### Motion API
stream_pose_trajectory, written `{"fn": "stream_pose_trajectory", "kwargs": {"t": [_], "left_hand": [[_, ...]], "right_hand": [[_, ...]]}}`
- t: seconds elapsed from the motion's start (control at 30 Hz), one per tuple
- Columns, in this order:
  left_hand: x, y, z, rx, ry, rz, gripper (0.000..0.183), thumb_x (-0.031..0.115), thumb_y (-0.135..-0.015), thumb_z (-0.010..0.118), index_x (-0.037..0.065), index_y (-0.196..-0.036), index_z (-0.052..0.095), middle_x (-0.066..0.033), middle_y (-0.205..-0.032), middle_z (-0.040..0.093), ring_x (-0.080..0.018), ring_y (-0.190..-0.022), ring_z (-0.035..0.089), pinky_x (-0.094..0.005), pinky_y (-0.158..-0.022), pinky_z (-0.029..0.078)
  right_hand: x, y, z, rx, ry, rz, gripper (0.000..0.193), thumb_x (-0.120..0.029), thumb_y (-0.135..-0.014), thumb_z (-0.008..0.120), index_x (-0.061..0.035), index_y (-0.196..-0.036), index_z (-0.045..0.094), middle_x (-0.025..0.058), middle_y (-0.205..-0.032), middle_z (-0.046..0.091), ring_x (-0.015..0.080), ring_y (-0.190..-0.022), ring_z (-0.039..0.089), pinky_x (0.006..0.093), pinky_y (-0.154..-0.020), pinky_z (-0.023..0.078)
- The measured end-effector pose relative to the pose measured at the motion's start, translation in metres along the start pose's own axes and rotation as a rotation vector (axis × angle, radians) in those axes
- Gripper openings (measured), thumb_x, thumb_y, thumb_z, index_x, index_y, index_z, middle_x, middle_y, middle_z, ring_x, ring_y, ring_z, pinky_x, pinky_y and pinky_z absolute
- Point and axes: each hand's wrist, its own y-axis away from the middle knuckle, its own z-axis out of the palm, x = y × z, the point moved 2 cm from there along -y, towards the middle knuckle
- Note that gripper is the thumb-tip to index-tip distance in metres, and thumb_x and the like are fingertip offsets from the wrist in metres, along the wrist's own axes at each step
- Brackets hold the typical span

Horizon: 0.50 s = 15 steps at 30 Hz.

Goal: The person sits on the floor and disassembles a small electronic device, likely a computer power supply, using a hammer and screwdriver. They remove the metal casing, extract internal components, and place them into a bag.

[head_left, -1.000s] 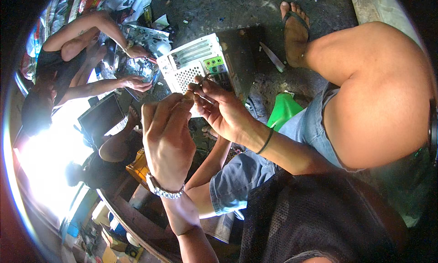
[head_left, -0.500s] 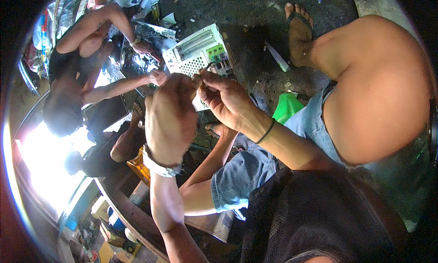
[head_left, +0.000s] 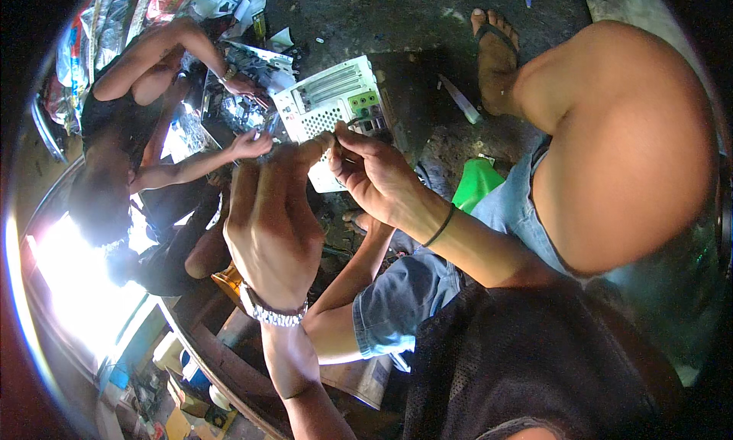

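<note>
Pinching with thumb and bent forefinger, the right hand held a thin dark strand over the near side of a pale computer case. The strand's visible part pointed up and rightward from the fingertips toward the ports; whether it joined them could not be told. The left hand, a metal watch at its wrist, reached in from the left, fingers bent, its tips meeting the right hand's. Its back hid the grip, so what it held could not be told.

The case's panel faced up, tilted, with its slots at the far end; these ran lengthwise from lower left to upper right. A green socket plate with round sockets marked its right side. Any lettering there was too small to read. Beyond the case's left side, a co-worker's hand hovered near metal parts.
</note>
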Motion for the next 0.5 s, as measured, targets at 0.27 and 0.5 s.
{"fn": "stream_pose_trajectory", "kwargs": {"t": [0.27,0.5], "left_hand": [[-0.002,0.008,0.004,-0.014,0.34,-0.322,0.028,0.0,-0.095,0.065,0.007,-0.121,0.068,-0.0187,-0.103,0.071,-0.0298,-0.082,0.072,-0.0407,-0.065,0.055],[-0.012,0.011,0.009,0.025,0.009,-0.157,0.028,-0.004,-0.094,0.06,0.009,-0.118,0.069,-0.0159,-0.09,0.069,-0.0324,-0.076,0.072,-0.0401,-0.06,0.054]], "right_hand": [[-0.002,-0.01,-0.005,-0.064,-0.054,0.027,0.013,-0.001,-0.099,0.063,0.0031,-0.111,0.065,0.0118,-0.103,0.071,0.0178,-0.092,0.07,0.0246,-0.081,0.062],[0.002,-0.006,-0.008,-0.037,0.12,-0.004,0.015,-0.02,-0.101,0.068,-0.0043,-0.102,0.068,0.0039,-0.096,0.071,0.0094,-0.082,0.066,0.0201,-0.076,0.059]]}}
